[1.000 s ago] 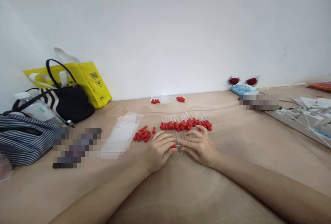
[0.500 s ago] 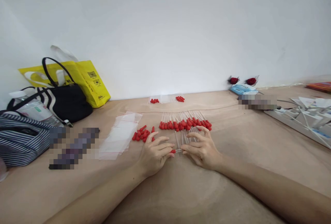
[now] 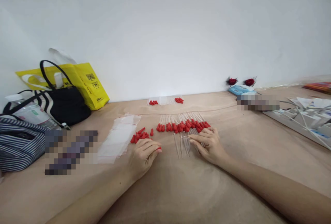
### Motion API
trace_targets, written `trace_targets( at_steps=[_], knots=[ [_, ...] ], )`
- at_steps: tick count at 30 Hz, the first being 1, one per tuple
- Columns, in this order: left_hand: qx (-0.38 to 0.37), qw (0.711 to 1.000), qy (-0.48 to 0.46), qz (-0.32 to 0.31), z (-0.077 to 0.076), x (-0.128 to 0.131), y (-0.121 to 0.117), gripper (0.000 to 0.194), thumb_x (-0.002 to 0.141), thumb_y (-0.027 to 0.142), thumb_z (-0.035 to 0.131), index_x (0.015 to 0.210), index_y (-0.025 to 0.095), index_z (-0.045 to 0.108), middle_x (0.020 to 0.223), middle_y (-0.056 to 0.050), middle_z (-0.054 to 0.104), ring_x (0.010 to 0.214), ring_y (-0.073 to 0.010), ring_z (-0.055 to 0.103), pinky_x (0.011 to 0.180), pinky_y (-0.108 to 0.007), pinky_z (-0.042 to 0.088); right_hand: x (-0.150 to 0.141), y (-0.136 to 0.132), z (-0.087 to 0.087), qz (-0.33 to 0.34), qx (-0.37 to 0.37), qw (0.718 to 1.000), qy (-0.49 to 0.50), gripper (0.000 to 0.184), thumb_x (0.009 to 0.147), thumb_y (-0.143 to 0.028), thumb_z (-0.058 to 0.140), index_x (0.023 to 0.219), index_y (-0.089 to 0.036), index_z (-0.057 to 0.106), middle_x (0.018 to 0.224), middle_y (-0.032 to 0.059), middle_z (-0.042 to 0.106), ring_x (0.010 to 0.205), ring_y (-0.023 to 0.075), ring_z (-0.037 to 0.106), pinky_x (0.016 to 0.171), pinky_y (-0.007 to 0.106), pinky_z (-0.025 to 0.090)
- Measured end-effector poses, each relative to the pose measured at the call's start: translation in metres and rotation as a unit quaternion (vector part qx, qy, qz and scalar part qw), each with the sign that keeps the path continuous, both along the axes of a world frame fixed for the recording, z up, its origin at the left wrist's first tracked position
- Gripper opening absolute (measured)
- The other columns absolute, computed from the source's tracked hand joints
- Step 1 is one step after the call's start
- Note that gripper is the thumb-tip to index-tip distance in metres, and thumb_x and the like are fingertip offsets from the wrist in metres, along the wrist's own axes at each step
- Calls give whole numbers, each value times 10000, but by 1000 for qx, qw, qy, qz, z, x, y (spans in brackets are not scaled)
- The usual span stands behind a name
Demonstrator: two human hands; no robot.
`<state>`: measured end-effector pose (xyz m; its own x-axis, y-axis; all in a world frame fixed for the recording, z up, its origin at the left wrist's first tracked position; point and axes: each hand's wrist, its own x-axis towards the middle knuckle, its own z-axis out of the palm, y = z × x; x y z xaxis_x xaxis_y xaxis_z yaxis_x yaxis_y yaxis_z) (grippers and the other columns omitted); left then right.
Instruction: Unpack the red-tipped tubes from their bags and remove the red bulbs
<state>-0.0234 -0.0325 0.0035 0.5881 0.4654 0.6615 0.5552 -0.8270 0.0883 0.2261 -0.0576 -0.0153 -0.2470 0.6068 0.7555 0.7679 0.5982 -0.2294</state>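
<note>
My left hand is closed, thumb and fingers pinching a red rubber bulb whose tip shows. Between the pinched fingers of my right hand is a thin clear glass tube, its free end pointing left. Under and beside that hand lie several bare glass tubes, partly hidden by it. Just beyond them, droppers with red bulbs lie in a row, bulbs toward me. A small heap of loose red bulbs sits past my left hand.
Clear zip bags lie stacked left of the bulbs. Filled bags rest near the wall. Farther left stand a yellow bag, a black bag and a striped pouch. At right are a blue packet and a power strip with cables.
My hands have moved apart: the left went left with a red bulb, the right slightly up and right with a glass tube. Earlier, bulb and tube met between them.
</note>
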Motion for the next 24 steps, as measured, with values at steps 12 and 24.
trace_targets(
  at_steps=[12,24],
  knots=[
    [-190,924,-115,311,20,-64,54,412,715,332,458,1067,136,544,799,-35,556,630,-134,551,593,-245,466,-17,7,7,37,-17,998,43,121,792,-154,458,799,-181,576,630,-20,622,574,96,508,757,308,298],
    [-270,891,23,365,17,-78,59,394,765,442,337,815,169,617,728,-41,655,699,-178,589,595,-234,394,-61,16,4,18,29,994,-107,168,717,-97,471,592,-168,559,570,2,551,620,119,453,755,331,257]
  ],
)
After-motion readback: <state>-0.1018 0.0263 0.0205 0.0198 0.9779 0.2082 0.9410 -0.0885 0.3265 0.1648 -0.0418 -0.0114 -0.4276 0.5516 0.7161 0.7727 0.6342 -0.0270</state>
